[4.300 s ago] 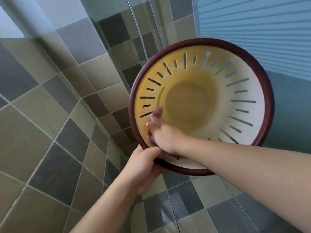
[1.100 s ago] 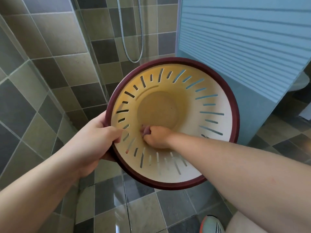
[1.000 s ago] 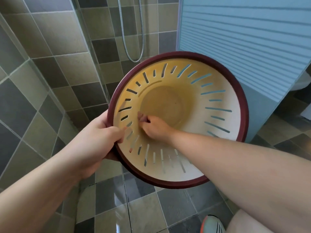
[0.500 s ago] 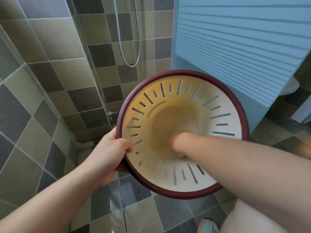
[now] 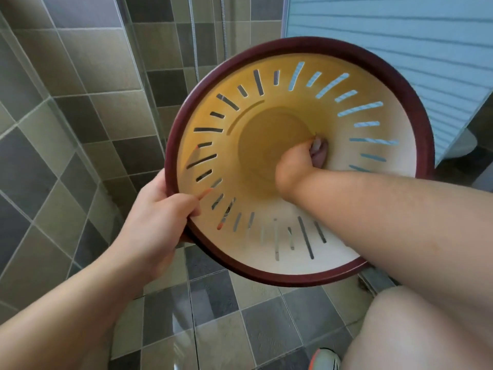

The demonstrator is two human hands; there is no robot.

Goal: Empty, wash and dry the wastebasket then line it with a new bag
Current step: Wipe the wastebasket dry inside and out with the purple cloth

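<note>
The left hand (image 5: 157,222) grips the near rim of the basket (image 5: 266,236), thumb curled over the edge, and holds it in the air, tipped with its mouth toward the camera over the tiled floor (image 5: 213,316). That single grip at one edge looks like the weak point: a hard push inside could lever the rim out of the fingers. Deeper in, the right hand (image 5: 296,166) is curled against the bottom edge, fingers bunched round something small and pale; I cannot tell what. A finger could catch in a slot (image 5: 370,141).
</note>
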